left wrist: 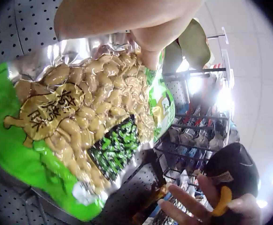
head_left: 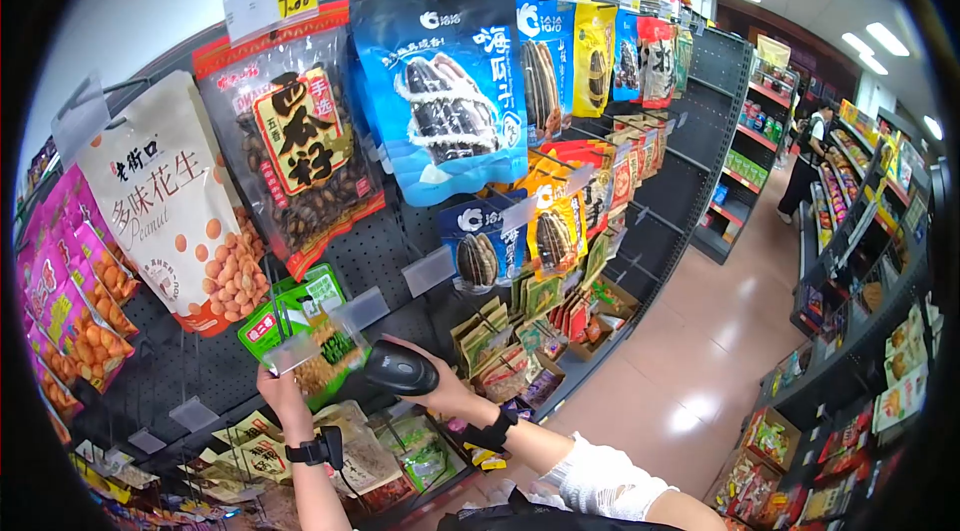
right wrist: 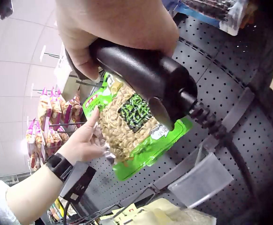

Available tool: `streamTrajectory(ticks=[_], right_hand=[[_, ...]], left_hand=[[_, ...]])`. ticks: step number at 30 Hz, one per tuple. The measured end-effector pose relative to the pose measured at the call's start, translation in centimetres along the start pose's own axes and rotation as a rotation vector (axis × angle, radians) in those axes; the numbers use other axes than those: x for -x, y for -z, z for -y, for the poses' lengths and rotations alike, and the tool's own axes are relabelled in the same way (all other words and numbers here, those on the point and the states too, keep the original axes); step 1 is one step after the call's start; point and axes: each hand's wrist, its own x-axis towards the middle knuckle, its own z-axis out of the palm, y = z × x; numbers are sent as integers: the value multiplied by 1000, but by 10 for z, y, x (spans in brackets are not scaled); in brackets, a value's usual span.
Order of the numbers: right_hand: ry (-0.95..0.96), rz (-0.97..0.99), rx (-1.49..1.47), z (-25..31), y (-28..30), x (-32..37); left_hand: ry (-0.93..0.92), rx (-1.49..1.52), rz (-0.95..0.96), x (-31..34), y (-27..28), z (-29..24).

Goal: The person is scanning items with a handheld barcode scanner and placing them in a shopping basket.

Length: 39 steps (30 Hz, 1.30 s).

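Note:
The left hand pinches the side edge of a green snack bag with a clear window showing pale nuts; in the left wrist view the bag fills the left side. The right hand grips a black handheld scanner just right of the bag. The right wrist view shows the scanner in front of the bag, its cable trailing down, and the left hand on the bag's edge.
Hanging bags, such as a large blue one and a white peanut bag, line the pegboard above. Boxed snacks sit lower. An aisle floor and another shelf lie right; a person stands farther back.

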Motion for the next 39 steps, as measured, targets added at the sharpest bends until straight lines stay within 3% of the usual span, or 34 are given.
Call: streamTrajectory(ticks=[2, 4, 6, 8, 9, 12, 13, 14, 15, 17, 20, 22, 24, 25, 26, 28, 34, 36, 37, 38, 39], right_hand=[[-33, -53, 27, -4, -2, 22], [-360, -14, 42, -5, -11, 48], [-392, -123, -301, -5, -41, 71], [-532, -32, -311, -21, -51, 96], [-458, 7, -222, -38, -58, 107], [-592, -10, -220, -56, -87, 135], [-676, -121, 25, -47, -103, 139], [-941, -109, -36, -44, -113, 141], [-922, -113, 40, -69, -121, 159], [-1097, -123, -9, -69, -140, 167], [-1051, -69, -66, -81, -172, 181], [-1112, 21, -60, -79, -198, 171], [-1129, 72, -40, -78, -222, 171], [-1123, 87, -35, -81, -233, 173], [-1143, 98, -30, -83, -240, 177], [-1154, 106, -3, -87, -251, 186], [-1195, 28, 145, -80, -262, 200], [-1223, 5, 204, -82, -256, 210], [-1239, -19, 174, -85, -252, 216], [-1220, 5, 291, -86, -251, 220], [-1372, 28, 413, -75, -258, 208]], left_hand=[[13, -45, -37, 9, 11, 14], [-167, -106, -155, 36, 19, 13], [-145, -247, -190, 67, 60, 32], [-59, -346, -261, 106, 121, 64], [7, -394, -287, 127, 157, 78], [187, -467, -455, 205, 275, 117], [233, -452, -442, 237, 322, 133], [277, -445, -455, 275, 367, 145], [406, -500, -512, 312, 395, 142], [646, -693, -549, 345, 405, 98], [674, -832, -655, 407, 453, 117], [871, -895, -629, 421, 469, 117], [792, -1082, -608, 444, 487, 141], [849, -1153, -587, 435, 480, 128], [834, -1248, -478, 439, 489, 137], [820, -1245, -545, 417, 488, 129], [832, -1812, -530, 371, 525, 128], [1065, -1820, -289, 359, 538, 125], [924, -1939, -116, 372, 555, 140], [1108, -1748, 31, 382, 579, 164], [913, -1666, 30, 428, 634, 231]])
